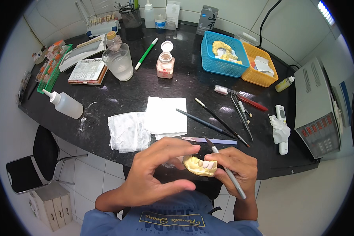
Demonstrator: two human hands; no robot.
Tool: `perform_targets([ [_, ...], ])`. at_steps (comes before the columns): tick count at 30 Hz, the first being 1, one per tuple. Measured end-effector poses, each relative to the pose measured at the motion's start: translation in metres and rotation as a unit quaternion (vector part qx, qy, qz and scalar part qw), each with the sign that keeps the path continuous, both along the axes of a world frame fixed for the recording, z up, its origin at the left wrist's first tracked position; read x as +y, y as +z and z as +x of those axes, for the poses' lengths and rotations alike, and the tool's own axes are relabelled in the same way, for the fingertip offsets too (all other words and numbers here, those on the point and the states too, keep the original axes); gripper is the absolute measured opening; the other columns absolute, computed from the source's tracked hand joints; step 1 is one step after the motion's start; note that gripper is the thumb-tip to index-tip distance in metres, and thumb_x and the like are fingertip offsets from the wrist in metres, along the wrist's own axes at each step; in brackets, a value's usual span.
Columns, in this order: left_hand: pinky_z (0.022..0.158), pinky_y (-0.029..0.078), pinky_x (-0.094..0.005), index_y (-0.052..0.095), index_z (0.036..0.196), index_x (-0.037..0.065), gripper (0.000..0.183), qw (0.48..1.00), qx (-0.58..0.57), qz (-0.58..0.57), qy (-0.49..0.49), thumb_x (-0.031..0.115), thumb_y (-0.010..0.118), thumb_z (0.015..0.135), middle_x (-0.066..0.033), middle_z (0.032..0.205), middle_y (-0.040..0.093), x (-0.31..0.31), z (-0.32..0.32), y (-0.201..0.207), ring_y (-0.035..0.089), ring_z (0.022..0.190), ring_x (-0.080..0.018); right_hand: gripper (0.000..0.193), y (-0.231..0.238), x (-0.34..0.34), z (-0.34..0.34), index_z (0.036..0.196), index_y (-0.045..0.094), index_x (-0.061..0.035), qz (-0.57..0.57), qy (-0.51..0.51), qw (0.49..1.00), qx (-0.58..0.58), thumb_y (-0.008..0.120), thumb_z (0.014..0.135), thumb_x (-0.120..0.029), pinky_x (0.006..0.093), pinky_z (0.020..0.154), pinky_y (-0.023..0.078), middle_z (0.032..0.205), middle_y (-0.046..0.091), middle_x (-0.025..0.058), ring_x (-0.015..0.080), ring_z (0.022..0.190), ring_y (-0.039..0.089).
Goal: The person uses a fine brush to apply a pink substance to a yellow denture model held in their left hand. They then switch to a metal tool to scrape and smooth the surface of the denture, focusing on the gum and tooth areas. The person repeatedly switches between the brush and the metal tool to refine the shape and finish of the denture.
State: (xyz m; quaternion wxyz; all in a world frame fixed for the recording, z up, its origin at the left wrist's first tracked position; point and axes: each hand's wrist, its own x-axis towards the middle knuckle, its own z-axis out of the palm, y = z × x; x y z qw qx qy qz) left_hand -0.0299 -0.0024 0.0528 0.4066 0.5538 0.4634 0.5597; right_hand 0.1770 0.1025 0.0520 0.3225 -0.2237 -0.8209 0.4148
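Note:
A yellow plaster dental cast [196, 166] with a few pinkish-white teeth is in front of my chest, just off the desk's near edge. My right hand [236, 165] grips its right end between thumb and fingers. That same hand also holds a metal-handled knife [233, 181], its dark pointed blade up and to the left. My left hand [157, 167] is at the cast's left side, thumb and forefinger spread wide around a gap. Whether its hidden fingers touch the cast, I cannot tell.
White tissues [167, 116], a lilac strip [214, 141], brushes [224, 122] and tweezers [242, 114] lie beyond my hands. Farther back stand an open powder jar [165, 67], a glass of cloudy water [121, 65], a blue basket [210, 65] and a yellow basket [259, 78]. A squeeze bottle [69, 106] lies left.

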Motion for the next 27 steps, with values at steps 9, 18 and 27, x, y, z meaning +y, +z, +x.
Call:
perform_targets([
  [9, 0.094, 0.052, -0.0304, 0.061, 0.123, -0.004, 0.040, 0.977, -0.207, -0.035, -0.028, -0.007, 0.070, 0.084, -0.0125, 0.115, 0.060, -0.006, 0.015, -0.014, 0.060, 0.110, -0.0176, 0.038, -0.007, -0.002, -0.009, 0.108, 0.074, -0.0074, 0.027, 0.018, 0.999, 0.016, 0.082, 0.071, -0.010, 0.0284, 0.061, 0.053, 0.089, 0.070, 0.0107, 0.0199, 0.075, 0.069],
  [18, 0.093, 0.052, -0.0305, 0.066, 0.115, -0.003, 0.036, 0.984, -0.158, 0.016, 0.081, -0.012, 0.070, 0.080, -0.0136, 0.113, 0.061, -0.007, 0.022, -0.030, 0.062, 0.107, -0.0190, 0.072, -0.018, -0.020, -0.010, 0.120, 0.055, 0.0055, -0.024, -0.163, 0.980, 0.114, 0.051, 0.093, -0.061, 0.0331, 0.082, 0.051, 0.093, 0.068, 0.0162, 0.0229, 0.087, 0.067],
  [27, 0.089, 0.051, -0.0303, 0.066, 0.115, -0.003, 0.039, 0.979, -0.165, -0.008, 0.121, -0.012, 0.071, 0.077, -0.0144, 0.111, 0.062, -0.007, 0.023, -0.040, 0.062, 0.104, -0.0192, 0.020, -0.026, -0.022, -0.030, 0.101, 0.062, 0.0009, 0.116, -0.056, 0.971, 0.200, 0.069, 0.084, -0.006, 0.0415, 0.074, 0.058, 0.083, 0.066, 0.0145, 0.0283, 0.078, 0.069],
])
